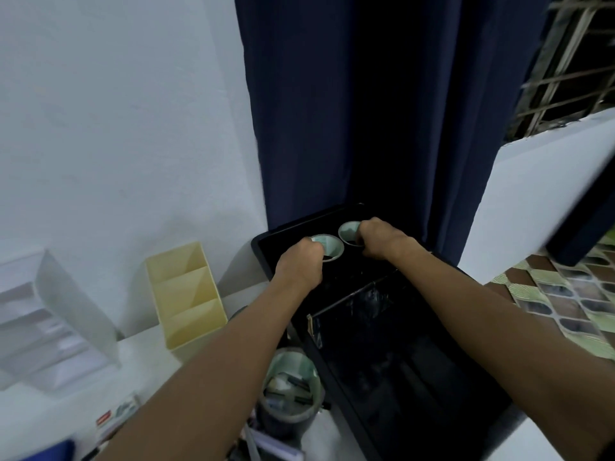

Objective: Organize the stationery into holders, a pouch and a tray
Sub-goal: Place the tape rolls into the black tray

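Note:
A long black tray lies on the white table, running away from me toward the curtain. Two pale green round holders stand at its far end. My left hand grips the rim of the left holder. My right hand grips the rim of the right holder. A clear plastic pouch lies on the tray nearer to me. A third green round holder, filled with pens and small items, stands on the table left of the tray.
A cream three-compartment organiser stands by the wall, and a translucent white tiered rack is at far left. Loose papers and a small box lie at the near edge. A dark blue curtain hangs behind the tray.

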{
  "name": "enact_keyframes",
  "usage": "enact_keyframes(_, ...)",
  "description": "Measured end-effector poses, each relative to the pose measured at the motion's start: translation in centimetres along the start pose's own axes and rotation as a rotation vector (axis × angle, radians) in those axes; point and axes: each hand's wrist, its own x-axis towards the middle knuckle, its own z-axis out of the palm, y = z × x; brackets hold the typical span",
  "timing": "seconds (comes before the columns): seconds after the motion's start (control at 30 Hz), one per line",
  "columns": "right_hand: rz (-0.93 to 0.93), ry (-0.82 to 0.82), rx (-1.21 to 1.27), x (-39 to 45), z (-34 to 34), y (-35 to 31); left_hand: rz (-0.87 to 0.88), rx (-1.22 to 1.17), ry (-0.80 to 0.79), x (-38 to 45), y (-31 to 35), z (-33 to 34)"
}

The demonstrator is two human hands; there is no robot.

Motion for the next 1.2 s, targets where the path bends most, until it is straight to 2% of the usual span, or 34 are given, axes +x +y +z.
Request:
enact_keyframes(0.17,0.002,0.005,0.023,-0.5,-0.1,-0.4,-0.007,0.042,-0.06,0.1,-0.2,-0.4)
enact_keyframes(0.3,-0.01,0.032,0.028,-1.3,-0.4,-0.8,0.025,0.048,0.011,-0.9,-0.3,-1.0)
enact_keyframes(0.4,-0.097,0.11,0.086,-3.1,-1.5,-2.3,0.031,-0.034,0.112,-2.7,-1.3,-3.0)
enact_keyframes(0.47,-0.212,0.156,0.118,-5.1,-1.9,-4.0,-0.01,-0.089,0.106,-4.7,-2.2,-4.7)
enact_keyframes(0.53,-0.347,0.109,0.151,-8.4,-2.1,-6.2,-0.049,-0.105,0.011,-7.3,-3.5,-6.2)
enact_keyframes(0.67,-0.582,-0.135,0.235,-15.2,-2.1,-10.1,0.026,0.028,-0.385,-12.2,-5.7,-8.0)
enact_keyframes(0.73,-0.644,-0.229,0.197,-17.3,-1.5,-11.1,0.025,0.076,-0.434,-13.9,-6.8,-7.2)
enact_keyframes(0.87,-0.656,-0.32,0.03,-19.5,0.3,-12.4,0.04,0.015,-0.335,-15.7,-7.8,-4.8)
enact_keyframes(1.0,-0.676,-0.243,-0.181,-20.7,3.0,-13.8,0.039,-0.034,-0.252,-16.6,-7.6,-4.6)
enact_keyframes(1.1,-0.676,-0.244,-0.15,-21.2,3.4,-14.3,0.024,-0.054,-0.214,-17.0,-7.2,-5.1)
enact_keyframes(1.2,-0.617,-0.241,0.013,-21.1,1.7,-13.9,0.001,-0.074,-0.159,-17.1,-7.0,-6.8)
